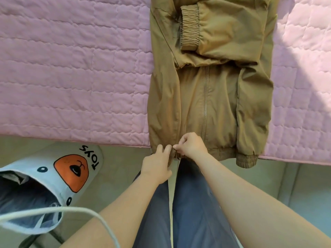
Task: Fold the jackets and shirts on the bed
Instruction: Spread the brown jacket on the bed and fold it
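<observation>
At 8 o'clock a pale toy basket (53,185) sits on the floor below the pink quilt (71,68). At 6 o'clock the left hand (157,167) holds the hem of the brown jacket (215,104), fingers barely parted. Just beside it, the right hand (190,145) pinches the same hem with tightly curled fingers. The jacket stretches toward 12 o'clock, sleeves folded in.

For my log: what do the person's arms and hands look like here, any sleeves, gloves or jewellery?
The left forearm and right forearm are bare to the frame edge, with no sleeves in view. The left hand and right hand wear no gloves, and no watch, bracelet or ring shows. The legs are in blue-grey trousers.
</observation>
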